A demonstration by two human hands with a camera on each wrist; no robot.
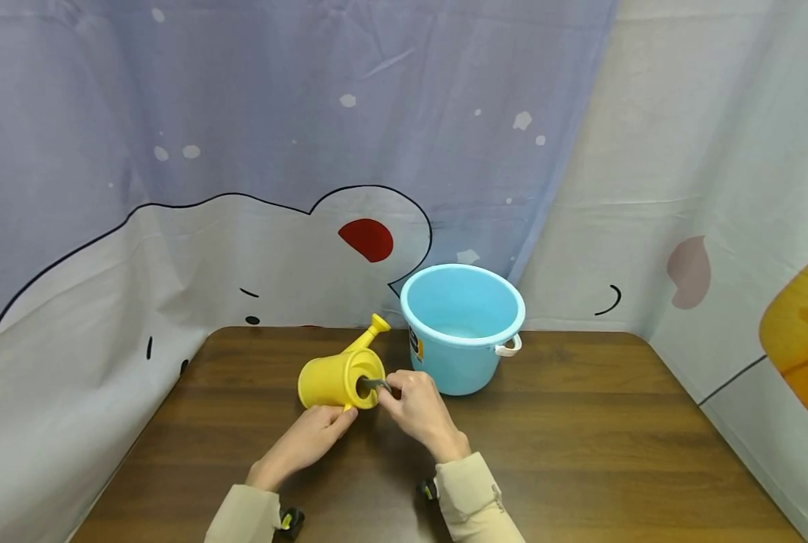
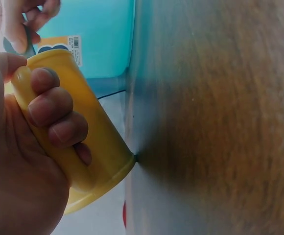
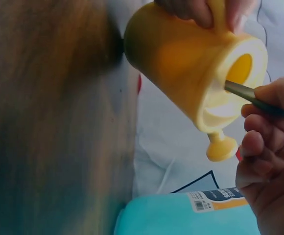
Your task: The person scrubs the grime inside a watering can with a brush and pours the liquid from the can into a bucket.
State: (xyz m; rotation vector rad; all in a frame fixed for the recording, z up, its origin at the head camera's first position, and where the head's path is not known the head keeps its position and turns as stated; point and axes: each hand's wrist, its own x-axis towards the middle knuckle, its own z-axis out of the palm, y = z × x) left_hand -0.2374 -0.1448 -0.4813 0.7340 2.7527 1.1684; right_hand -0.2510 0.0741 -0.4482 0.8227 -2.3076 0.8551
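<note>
My left hand (image 2: 44,112) has its fingers curled round the handle of a yellow watering can (image 1: 325,379). The can is tipped over, its open top facing right and its spout pointing up and away in the head view. Between thumb and fingers, my right hand (image 1: 417,407) pinches a slim grey-green handle (image 3: 252,97). That handle's far end goes through the can's opening and is hidden inside, so I cannot tell what tool it is. In the left wrist view, the can's bottom edge is right at the tabletop.
A light blue bucket (image 1: 461,369) with a white side handle (image 1: 509,347) and a label stands just behind my right hand. Brown wooden tabletop (image 1: 580,437) spreads around it. A printed curtain (image 1: 275,98) hangs along the table's back edge and sides.
</note>
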